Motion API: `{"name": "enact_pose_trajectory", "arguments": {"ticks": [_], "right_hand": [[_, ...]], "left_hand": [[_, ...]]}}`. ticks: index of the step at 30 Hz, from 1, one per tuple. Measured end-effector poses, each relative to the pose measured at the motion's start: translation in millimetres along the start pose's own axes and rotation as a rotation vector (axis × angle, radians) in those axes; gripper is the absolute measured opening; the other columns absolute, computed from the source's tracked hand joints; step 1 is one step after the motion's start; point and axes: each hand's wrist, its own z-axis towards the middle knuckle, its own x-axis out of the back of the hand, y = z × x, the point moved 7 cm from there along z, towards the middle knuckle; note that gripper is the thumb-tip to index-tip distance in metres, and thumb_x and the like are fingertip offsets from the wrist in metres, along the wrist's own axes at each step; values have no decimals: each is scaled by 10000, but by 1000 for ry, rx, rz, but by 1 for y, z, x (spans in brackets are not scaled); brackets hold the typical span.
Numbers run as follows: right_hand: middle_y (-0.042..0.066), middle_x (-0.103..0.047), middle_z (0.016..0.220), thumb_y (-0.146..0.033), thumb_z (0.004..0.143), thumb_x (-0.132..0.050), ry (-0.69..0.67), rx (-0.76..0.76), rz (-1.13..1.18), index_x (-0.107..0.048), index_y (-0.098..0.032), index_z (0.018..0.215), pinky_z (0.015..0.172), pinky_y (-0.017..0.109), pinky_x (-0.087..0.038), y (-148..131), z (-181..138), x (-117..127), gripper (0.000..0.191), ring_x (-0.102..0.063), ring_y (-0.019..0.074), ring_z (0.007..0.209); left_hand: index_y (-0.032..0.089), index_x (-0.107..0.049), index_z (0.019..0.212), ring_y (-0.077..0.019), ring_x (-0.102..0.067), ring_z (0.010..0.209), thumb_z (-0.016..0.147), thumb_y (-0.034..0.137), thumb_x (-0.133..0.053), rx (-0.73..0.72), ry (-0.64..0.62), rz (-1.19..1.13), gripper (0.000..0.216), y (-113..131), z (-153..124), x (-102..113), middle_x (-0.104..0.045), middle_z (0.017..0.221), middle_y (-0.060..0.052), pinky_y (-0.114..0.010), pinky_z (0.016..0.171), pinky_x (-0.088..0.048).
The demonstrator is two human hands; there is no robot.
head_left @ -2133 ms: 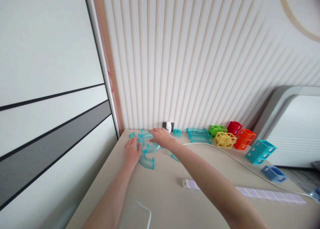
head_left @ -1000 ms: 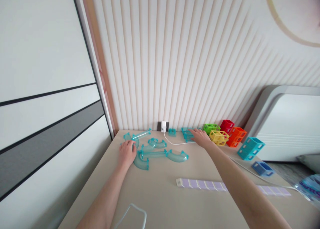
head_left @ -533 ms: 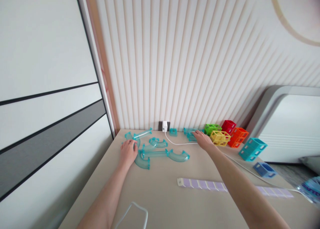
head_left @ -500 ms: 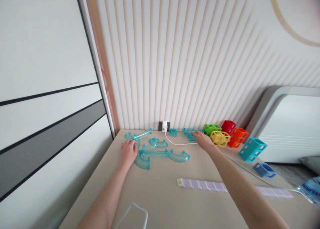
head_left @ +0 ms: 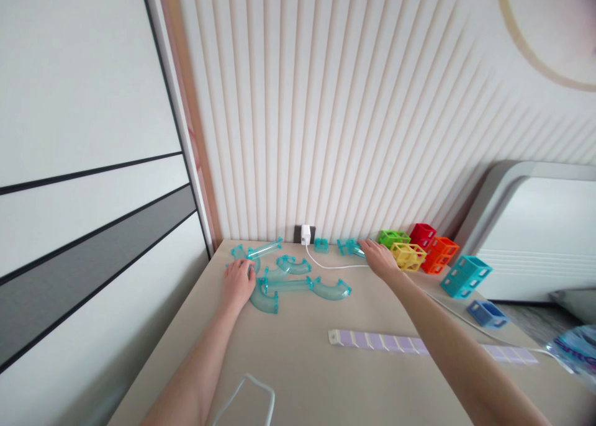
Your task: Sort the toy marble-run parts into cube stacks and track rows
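My left hand [head_left: 239, 281] rests on the table at the left end of a group of clear teal track pieces, its fingers loosely spread and touching or just beside a curved piece [head_left: 254, 266]. Around it lie a straight teal tube [head_left: 265, 249], another curve [head_left: 264, 301], a long straight tube [head_left: 288, 285] and a curved tube [head_left: 333, 289]. At the back by the wall, my right hand [head_left: 379, 259] has its fingers closed over a teal tube piece [head_left: 357, 249], partly hidden beneath them.
Green [head_left: 393, 237], yellow [head_left: 408, 256], red [head_left: 423, 235], orange [head_left: 439, 253], teal [head_left: 465, 277] and blue [head_left: 487, 313] open-frame blocks stand on the right. A white charger [head_left: 305, 234] trails a cable past them. A purple strip [head_left: 377, 340] lies in front.
My right hand has shifted slightly, and the teal pieces under it have turned and spread, now showing at another angle. My left hand stays in place.
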Motion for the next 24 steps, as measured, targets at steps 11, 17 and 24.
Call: {"name": "enact_pose_trajectory", "arguments": {"ticks": [11, 17, 24], "right_hand": [[124, -708, 1166, -333, 1049, -347, 10, 228, 211, -440, -198, 1368, 852, 304, -457, -167, 33, 54, 359, -668, 247, 1067], [110, -687, 1226, -364, 1025, -429, -74, 368, 310, -487, -221, 1303, 807, 315, -491, -254, 35, 48, 318, -689, 248, 1047], [72, -680, 1249, -488, 1026, -396, -71, 414, 336, -452, -249, 1334, 785, 284, -500, -289, 45, 46, 394, -666, 224, 1104]], "left_hand": [[213, -684, 945, -311, -609, 1047, 887, 233, -478, 43, 39, -163, 215, -4, 1, 1, -691, 1028, -114, -477, 972, -441], [210, -681, 925, -281, -637, 1068, 985, 376, -324, 71, 98, -396, 398, -10, 6, 7, -720, 1011, -114, -452, 1005, -454], [195, -658, 1014, -292, -675, 994, 858, 497, -562, 260, 202, -685, 353, -32, 6, 11, -732, 993, -97, -434, 891, -528]]}}
